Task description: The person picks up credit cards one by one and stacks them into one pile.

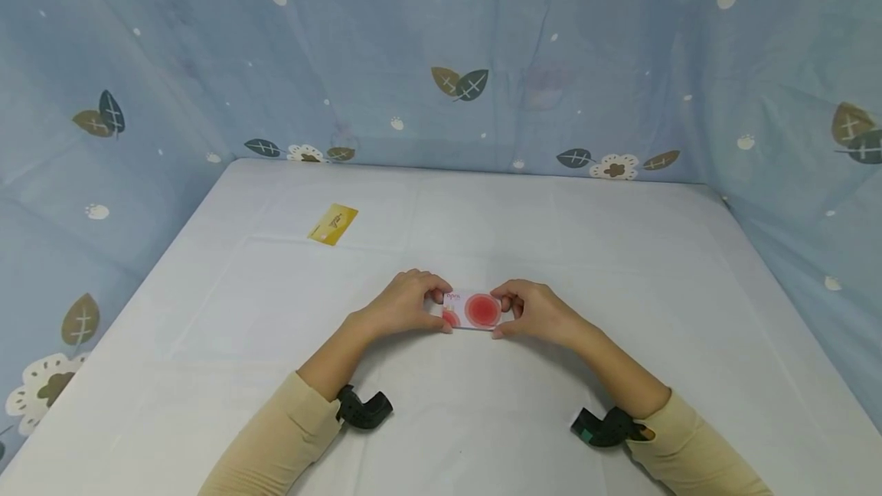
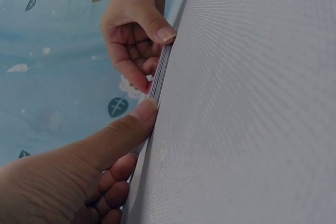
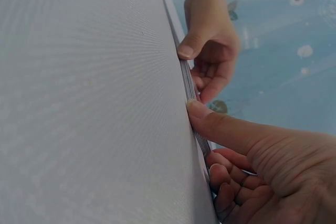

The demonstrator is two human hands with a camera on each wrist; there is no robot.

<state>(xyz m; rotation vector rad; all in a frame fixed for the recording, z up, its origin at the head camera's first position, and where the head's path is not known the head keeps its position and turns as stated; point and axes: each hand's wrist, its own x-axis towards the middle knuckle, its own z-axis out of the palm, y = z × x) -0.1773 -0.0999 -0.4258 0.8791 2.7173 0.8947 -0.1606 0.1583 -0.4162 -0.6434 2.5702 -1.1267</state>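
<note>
A small stack of cards lies near the middle of the white table, its top card pale pink with a large red circle. My left hand pinches the left end between thumb and fingers. At the other end, my right hand grips the stack in the same way. Both wrist views show the cards' edges from the side as thin layers, with a thumb at the near edge from each hand. Some of the curled fingers are partly hidden behind the stack.
A yellow card lies flat on the white tabletop, farther back and to the left. Blue patterned cloth rises behind the table and along both sides. Each wrist carries a black device.
</note>
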